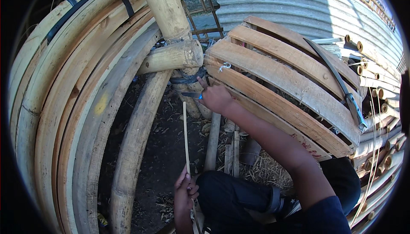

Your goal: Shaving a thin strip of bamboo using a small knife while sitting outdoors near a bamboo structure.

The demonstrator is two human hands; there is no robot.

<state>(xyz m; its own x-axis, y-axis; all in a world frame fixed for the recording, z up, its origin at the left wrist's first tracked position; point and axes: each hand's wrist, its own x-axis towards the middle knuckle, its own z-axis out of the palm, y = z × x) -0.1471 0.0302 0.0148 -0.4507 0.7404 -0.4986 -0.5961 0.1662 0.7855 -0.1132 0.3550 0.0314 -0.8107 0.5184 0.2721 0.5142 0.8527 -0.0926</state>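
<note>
My left hand [183,189], low in the middle, is closed around a thin pale bamboo strip [185,135] that stands nearly upright. My right hand [217,98] reaches out beside the bamboo post joint. Its fingers are wrapped round a small knife [192,95] with a bit of blue handle showing, the blade pointing left above the strip's tip. The right index finger is stretched out to the dark binding [188,78] on the post; whether it touches cannot be made out. A short cut bamboo pole [171,57] lies across the post just above.
Right of the hands stands a slatted wooden crate [277,76] with a long saw [337,76] on top. Thick bamboo poles and wooden planks [102,101] fill the left. Stacked bamboo [384,105] lies at the right, corrugated metal sheeting [273,3] behind. Dry straw [269,170] covers some ground.
</note>
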